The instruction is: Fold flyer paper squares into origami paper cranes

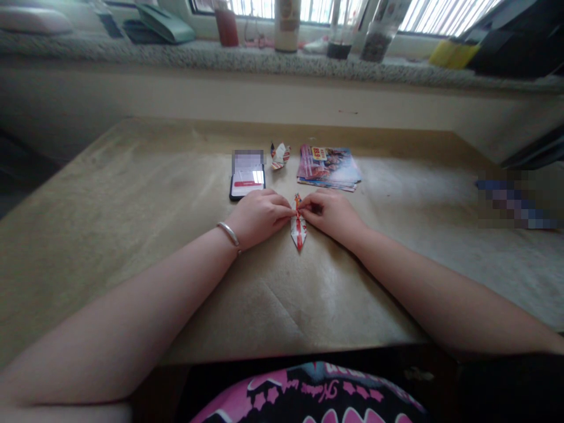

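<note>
A narrow piece of folded paper (299,232), white and red with pointed ends, lies on the table between both hands. My left hand (263,215), with a silver bangle at the wrist, pinches its left edge. From the other side my right hand (330,212) grips the right edge, thumb and forefinger together. The paper's middle is partly covered by the fingertips. Just beyond my left hand lies a phone (247,175) with a lit screen. A small folded paper figure (280,155), white with red and dark patches, sits to the right of the phone.
A stack of printed colour leaflets (329,165) lies beyond my right hand. The tan table (282,305) reaches back to a wall below a speckled stone sill (247,59), which holds jars, bottles and a green case (165,24). A blurred patterned item (515,202) is at the far right.
</note>
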A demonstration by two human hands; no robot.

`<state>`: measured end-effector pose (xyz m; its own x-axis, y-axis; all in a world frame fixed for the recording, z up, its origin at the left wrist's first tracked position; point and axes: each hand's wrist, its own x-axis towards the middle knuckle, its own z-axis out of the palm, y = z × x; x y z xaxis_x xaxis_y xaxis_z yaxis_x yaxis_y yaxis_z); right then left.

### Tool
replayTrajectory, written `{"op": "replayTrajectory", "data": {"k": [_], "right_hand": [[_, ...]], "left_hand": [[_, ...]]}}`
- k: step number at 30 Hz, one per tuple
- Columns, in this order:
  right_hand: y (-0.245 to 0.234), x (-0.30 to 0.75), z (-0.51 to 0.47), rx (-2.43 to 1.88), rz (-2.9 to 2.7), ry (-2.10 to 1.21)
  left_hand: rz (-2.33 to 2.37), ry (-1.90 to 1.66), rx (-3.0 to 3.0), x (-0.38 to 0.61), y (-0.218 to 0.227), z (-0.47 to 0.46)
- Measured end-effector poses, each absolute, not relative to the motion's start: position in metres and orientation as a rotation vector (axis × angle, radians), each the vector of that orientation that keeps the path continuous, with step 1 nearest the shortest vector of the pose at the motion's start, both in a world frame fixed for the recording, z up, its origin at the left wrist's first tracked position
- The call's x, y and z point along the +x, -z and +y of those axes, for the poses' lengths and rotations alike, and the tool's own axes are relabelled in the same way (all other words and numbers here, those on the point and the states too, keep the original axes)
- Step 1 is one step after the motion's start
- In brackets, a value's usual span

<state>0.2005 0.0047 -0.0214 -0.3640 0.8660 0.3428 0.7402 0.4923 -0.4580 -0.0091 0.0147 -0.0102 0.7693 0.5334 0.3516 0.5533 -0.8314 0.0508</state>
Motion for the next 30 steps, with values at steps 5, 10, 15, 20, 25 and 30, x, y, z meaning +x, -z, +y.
{"op": "replayTrajectory", "data": {"k": [5,10,15,20,25,30], "right_hand": [[0.0229,0.2010,0.0068,-1.336,-2.208,-0.287],[0.0235,0.2023,0.0068,-1.322,-2.226,-0.282],[0.0223,0.2029,0.0046,-1.333,-2.225,-0.269],[0.0223,0.2026,0.0048,-1.384,-2.249,-0.198],[0.0226,0.2016,0.0052,-1.404,-2.263,-0.196],[0.0217,0.2013,0.0035,-1.405,-2.266,-0.179]], "left_hand": [[-0.951,0.554,-2.919,-0.0074,0.0113,0.0147],[-0.947,0.538,-2.890,-0.0069,0.0102,0.0132],[-0.978,0.455,-2.898,-0.0043,0.0038,0.0090],[-1.038,0.410,-2.869,-0.0010,0.0018,0.0072],[-1.060,0.454,-2.846,-0.0002,0.0054,0.0070],[-1.124,0.539,-2.868,0.0006,0.0066,0.0067]]}}
